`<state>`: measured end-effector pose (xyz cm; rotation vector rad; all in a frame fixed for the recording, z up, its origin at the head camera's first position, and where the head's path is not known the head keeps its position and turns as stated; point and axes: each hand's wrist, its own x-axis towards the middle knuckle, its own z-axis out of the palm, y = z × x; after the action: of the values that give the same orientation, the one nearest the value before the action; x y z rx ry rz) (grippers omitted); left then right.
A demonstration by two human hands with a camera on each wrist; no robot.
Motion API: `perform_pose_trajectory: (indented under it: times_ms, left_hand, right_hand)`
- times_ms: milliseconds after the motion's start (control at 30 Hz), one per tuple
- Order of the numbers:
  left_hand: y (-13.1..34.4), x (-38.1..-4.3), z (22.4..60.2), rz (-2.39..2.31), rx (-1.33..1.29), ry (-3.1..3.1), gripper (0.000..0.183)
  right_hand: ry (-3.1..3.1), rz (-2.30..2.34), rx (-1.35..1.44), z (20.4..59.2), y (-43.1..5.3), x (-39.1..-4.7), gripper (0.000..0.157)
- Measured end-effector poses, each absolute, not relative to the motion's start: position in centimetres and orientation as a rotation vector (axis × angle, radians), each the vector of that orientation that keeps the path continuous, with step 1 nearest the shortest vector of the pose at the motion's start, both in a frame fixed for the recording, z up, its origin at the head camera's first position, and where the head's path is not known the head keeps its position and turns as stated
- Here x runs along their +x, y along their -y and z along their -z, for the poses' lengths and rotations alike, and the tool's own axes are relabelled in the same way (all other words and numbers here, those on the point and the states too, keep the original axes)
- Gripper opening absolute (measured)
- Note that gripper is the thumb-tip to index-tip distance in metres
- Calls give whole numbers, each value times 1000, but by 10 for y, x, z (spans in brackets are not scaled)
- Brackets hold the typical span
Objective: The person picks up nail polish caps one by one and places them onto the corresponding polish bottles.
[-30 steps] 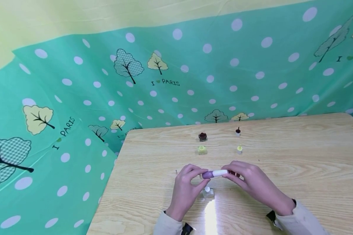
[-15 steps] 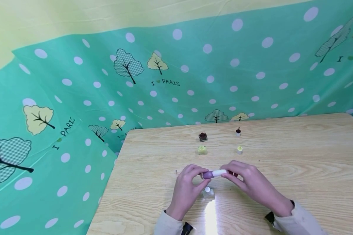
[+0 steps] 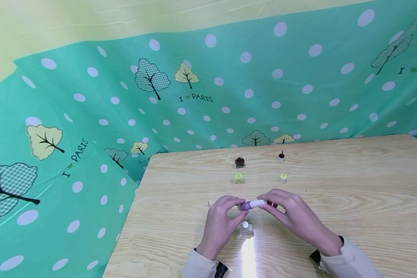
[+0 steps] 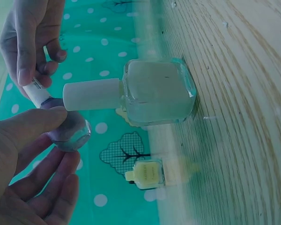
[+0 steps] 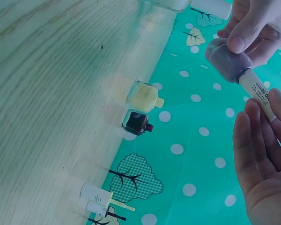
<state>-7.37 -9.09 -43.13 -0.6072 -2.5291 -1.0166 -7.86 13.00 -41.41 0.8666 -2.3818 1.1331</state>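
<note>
Purple polish bottle (image 3: 244,205) is held in the air above the wooden table (image 3: 361,200), lying nearly sideways between the two hands. The left hand (image 3: 219,224) pinches its glass body with thumb and fingers; the right hand (image 3: 295,212) grasps the white cap (image 3: 258,203) which sits at its neck. Whether the cap is fully tight, I cannot tell.

Only the right wrist view shows the small black print on this cap, and a dark purple ring at the place where it meets the glass. The left wrist view shows best the clear bottle (image 4: 159,91), standing upright with its own white lid; there this lid comes in front of the purple bottle and hides a little of it. The head view has the clear bottle nearer to the person, while the right wrist view catches it only partly, at the upper edge.

Farther back stand the yellow bottle (image 3: 239,178) and, behind it, the dark bottle (image 3: 240,162), both without caps. To their right are the yellow brush cap (image 3: 283,178) and the dark brush cap (image 3: 281,156), each upright with bristles up. Behind the table hangs a green dotted cloth (image 3: 226,116) with printed trees.
</note>
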Motion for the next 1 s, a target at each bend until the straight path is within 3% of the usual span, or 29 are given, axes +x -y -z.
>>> perform_pose_trajectory:
  times_ms: [1000]
  left_hand:
    - [92,-82,430,1139,-647,2514,24]
  right_hand:
    - [2448,-1247,821,415,-129,-82,24]
